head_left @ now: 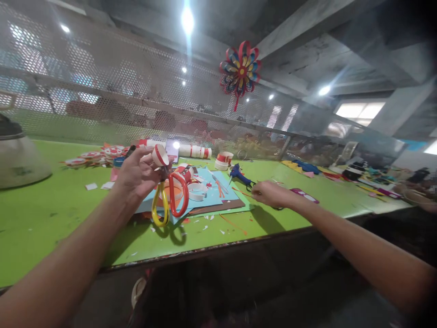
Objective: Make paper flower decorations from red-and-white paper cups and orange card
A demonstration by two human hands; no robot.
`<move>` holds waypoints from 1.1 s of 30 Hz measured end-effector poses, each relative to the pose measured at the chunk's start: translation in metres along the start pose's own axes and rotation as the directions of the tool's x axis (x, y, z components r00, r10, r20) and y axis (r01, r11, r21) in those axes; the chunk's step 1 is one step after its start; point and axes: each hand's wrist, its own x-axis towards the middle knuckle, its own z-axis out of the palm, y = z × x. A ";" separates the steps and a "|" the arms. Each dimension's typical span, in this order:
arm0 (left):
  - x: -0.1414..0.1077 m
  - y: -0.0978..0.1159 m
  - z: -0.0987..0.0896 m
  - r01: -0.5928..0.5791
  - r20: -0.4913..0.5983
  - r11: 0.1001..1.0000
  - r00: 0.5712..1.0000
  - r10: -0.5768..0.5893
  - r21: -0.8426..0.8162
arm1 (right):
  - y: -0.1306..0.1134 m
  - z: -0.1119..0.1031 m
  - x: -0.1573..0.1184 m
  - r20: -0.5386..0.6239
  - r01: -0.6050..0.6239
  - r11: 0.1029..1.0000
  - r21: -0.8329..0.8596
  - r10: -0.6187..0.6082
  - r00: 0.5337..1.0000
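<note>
My left hand [138, 171] holds a small white paper ring with a red band [160, 155] at its fingertips. Scissors with one yellow and one red handle loop [170, 200] hang below those fingers, handles down. My right hand [269, 193] is closed low over the table, right of the blue glue gun [240, 175]; its fingertips are near the gun's black stand, and what they hold is too small to tell. Between the hands, blue paper sheets [213, 197] carry a white paper ring [197, 192], an orange roll and scraps.
Red and white rolls [194, 151] and a tape roll [224, 160] lie behind the sheets. Paper flowers [97, 156] are at the left, a phone [305, 196] beyond my right wrist. A paper flower [241, 71] hangs on the mesh. The green table's front edge [191, 252] runs below my hands.
</note>
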 end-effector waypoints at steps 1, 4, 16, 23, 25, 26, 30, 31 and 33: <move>0.000 0.000 -0.001 0.005 0.000 1.000 1.000 -0.005 0.008 | -0.003 0.001 0.020 -0.006 -0.049 0.999 -0.016 0.049 0.999; 0.000 0.004 -0.003 0.002 -0.004 1.000 1.000 -0.002 0.019 | -0.009 0.007 0.065 0.034 -0.120 0.992 -0.043 0.121 0.992; -0.002 0.008 0.001 -0.013 -0.014 1.000 1.000 0.013 -0.020 | 0.025 -0.002 -0.019 0.222 0.043 0.983 0.180 -0.083 0.971; 0.002 -0.005 0.000 0.029 -0.046 1.000 0.999 -0.029 -0.005 | 0.003 0.000 -0.090 0.096 0.253 0.961 0.112 -0.264 0.960; 0.000 -0.007 0.001 0.035 -0.048 0.999 0.998 -0.034 0.002 | -0.028 -0.004 -0.072 -0.144 0.414 0.893 0.174 -0.393 0.908; -0.002 -0.007 0.002 0.036 -0.046 0.999 0.998 -0.036 0.004 | -0.045 -0.005 -0.059 -0.233 0.472 0.856 0.209 -0.425 0.875; -0.003 -0.004 0.002 0.035 -0.032 0.999 0.999 -0.035 -0.004 | -0.092 -0.007 0.010 -0.409 0.479 0.864 0.155 -0.385 0.827; -0.002 -0.004 0.001 0.032 -0.031 0.999 0.999 -0.033 -0.007 | -0.096 -0.006 0.029 -0.414 0.454 0.881 0.133 -0.367 0.833; -0.001 -0.003 -0.001 0.024 -0.037 1.000 0.999 -0.025 -0.012 | -0.094 -0.006 0.067 -0.397 0.394 0.916 0.079 -0.333 0.855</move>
